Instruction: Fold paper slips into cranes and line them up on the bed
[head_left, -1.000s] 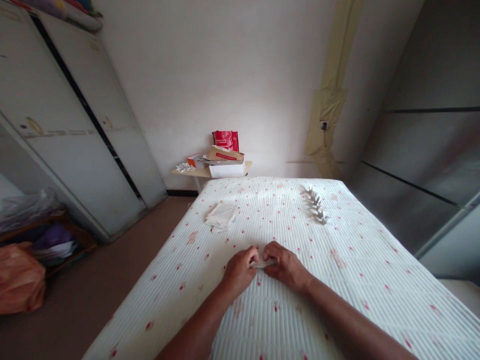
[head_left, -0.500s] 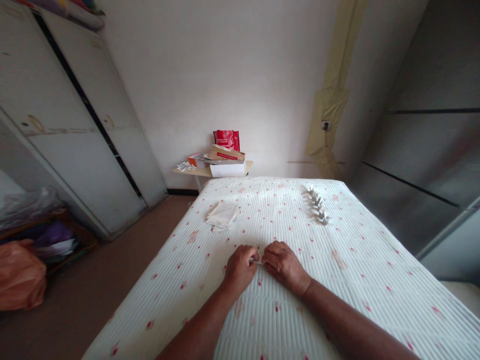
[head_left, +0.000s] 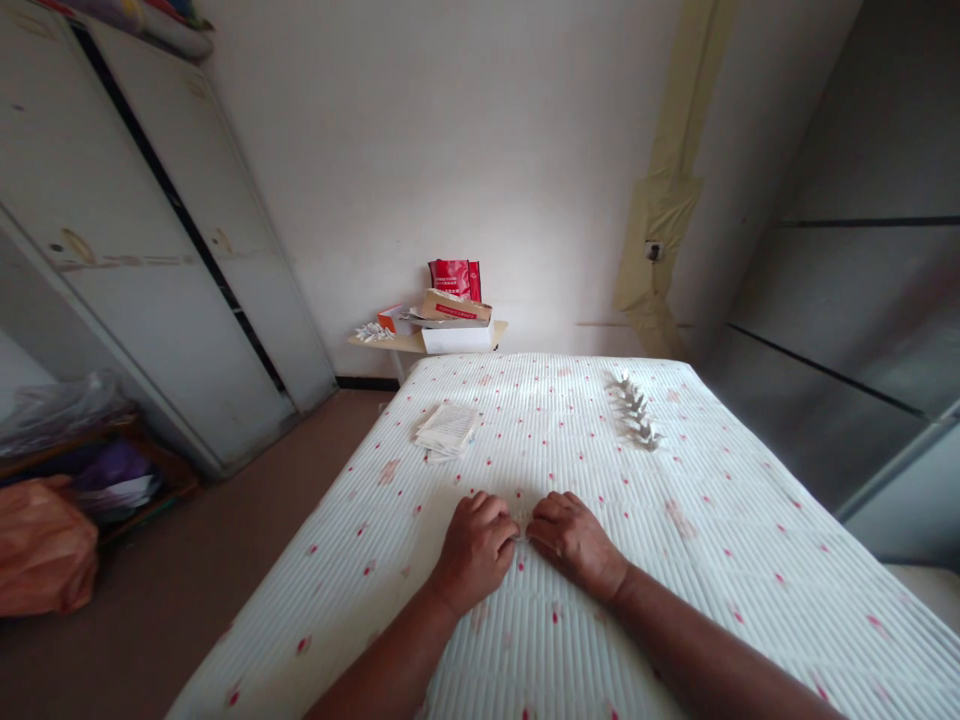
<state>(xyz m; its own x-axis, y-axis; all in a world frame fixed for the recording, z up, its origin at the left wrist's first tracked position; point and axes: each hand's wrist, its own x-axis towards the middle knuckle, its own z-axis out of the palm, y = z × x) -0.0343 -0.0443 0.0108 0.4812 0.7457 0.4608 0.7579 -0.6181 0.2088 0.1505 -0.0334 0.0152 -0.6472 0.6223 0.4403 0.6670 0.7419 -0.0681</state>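
My left hand (head_left: 480,548) and my right hand (head_left: 574,540) are close together over the middle of the quilted cover. Both are closed, with the fingers curled and the fingertips pinching a small piece of paper (head_left: 523,524). Only a pale sliver of it shows in the gap; the fingers hide the rest, so its shape is unclear. Beyond my left hand lies a loose stack of printed paper sheets (head_left: 448,428). Farther off to the right stands a row of small folded paper figures (head_left: 636,408) with pointed tips.
White quilted fabric with red dots (head_left: 570,640) covers the broad surface under my hands. Behind its far edge, a small table (head_left: 409,343) carries boxes, a red bag (head_left: 454,280) and a white pile. Cabinets (head_left: 150,260) stand left, near an orange bag (head_left: 45,545).
My left hand has rolled over the paper, its back now turned more upward, and less paper shows. My right hand has shifted slightly toward me.
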